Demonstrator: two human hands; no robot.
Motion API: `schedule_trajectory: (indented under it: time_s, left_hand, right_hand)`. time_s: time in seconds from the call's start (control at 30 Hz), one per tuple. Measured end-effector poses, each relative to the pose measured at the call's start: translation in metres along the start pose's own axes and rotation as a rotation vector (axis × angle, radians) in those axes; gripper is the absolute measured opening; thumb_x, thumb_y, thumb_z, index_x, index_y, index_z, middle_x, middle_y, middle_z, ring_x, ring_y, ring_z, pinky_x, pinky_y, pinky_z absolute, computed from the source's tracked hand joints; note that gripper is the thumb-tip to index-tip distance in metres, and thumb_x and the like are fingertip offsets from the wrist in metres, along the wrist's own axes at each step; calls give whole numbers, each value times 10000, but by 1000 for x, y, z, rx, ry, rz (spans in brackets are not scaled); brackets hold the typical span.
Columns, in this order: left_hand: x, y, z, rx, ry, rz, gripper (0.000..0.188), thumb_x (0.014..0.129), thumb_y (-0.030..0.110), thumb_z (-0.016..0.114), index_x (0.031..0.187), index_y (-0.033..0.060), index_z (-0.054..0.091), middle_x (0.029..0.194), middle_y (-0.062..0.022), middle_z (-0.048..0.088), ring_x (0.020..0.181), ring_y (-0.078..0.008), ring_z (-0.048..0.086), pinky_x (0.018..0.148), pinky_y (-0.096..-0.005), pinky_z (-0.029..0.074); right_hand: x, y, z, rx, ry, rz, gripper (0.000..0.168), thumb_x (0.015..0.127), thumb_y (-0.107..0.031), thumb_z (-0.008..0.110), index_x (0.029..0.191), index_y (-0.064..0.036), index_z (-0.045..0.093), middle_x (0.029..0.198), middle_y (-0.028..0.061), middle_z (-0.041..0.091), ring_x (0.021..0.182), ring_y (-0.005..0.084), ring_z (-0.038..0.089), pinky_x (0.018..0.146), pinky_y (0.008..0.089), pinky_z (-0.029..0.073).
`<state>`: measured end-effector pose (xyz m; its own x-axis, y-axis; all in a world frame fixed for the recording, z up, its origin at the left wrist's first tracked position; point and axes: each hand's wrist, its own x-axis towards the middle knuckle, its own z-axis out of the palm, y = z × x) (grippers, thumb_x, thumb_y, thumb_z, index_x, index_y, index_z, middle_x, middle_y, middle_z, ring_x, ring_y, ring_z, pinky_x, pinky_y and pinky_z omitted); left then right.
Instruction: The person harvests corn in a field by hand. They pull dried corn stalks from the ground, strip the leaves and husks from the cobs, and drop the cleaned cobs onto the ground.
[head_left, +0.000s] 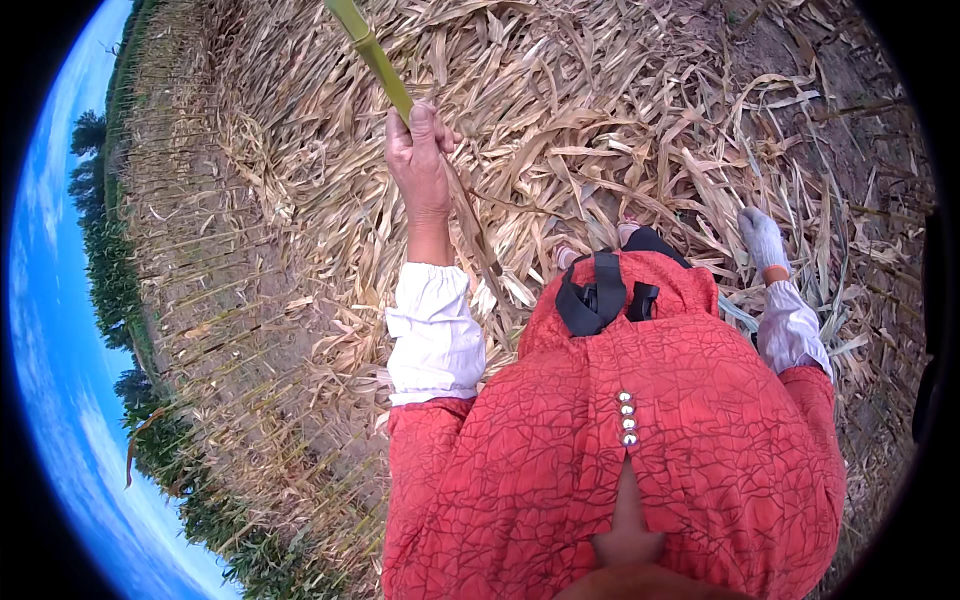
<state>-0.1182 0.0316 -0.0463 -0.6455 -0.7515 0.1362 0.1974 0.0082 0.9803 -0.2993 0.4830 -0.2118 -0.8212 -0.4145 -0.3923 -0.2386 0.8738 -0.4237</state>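
Observation:
My bare left hand is closed around a green jointed stalk, which looks like corn. The stalk slants up to the left and leaves the picture at the top. Below that hand, a long brown dry leaf hangs beside my white sleeve cover; whether it belongs to the stalk is unclear. My right hand wears a pale knitted glove with an orange cuff and hangs low at my right side, over dry leaves. Its fingers look curled, but I cannot make out whether anything is in them.
Dry corn leaves lie thick on the ground around my feet. Rows of cut stubble stretch to the left, with standing green plants beyond. Bare soil shows at the right. A black strap with a buckle hangs at my front.

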Motion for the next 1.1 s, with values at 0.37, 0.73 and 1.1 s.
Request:
schedule_trajectory:
  time_s: [0.37,0.73,1.1]
  left_hand:
    - [5,57,-31,-329,56,170,393,928,446,464,985,57,461,705,-25,408,594,-149,423,544,-295,395]
    - [-18,56,-86,-310,243,105,465,948,473,393,1050,26,469,677,-15,416,543,-129,411,504,-291,391]
    - [-31,53,-95,-545,198,135,413,912,527,419,887,117,448,566,14,359,391,-79,345,355,-230,347]
  right_hand:
    - [9,-366,9,168,83,-1238,749,701,-325,741,1315,-66,400,1241,157,506,1136,316,515,943,362,436]
    - [16,-395,7,-44,-146,-1390,207,865,-223,556,974,-47,558,829,152,600,785,347,599,666,410,484]
    - [33,-385,-30,627,-292,-770,226,930,-220,505,954,-19,604,726,-3,563,568,53,463,507,210,388]
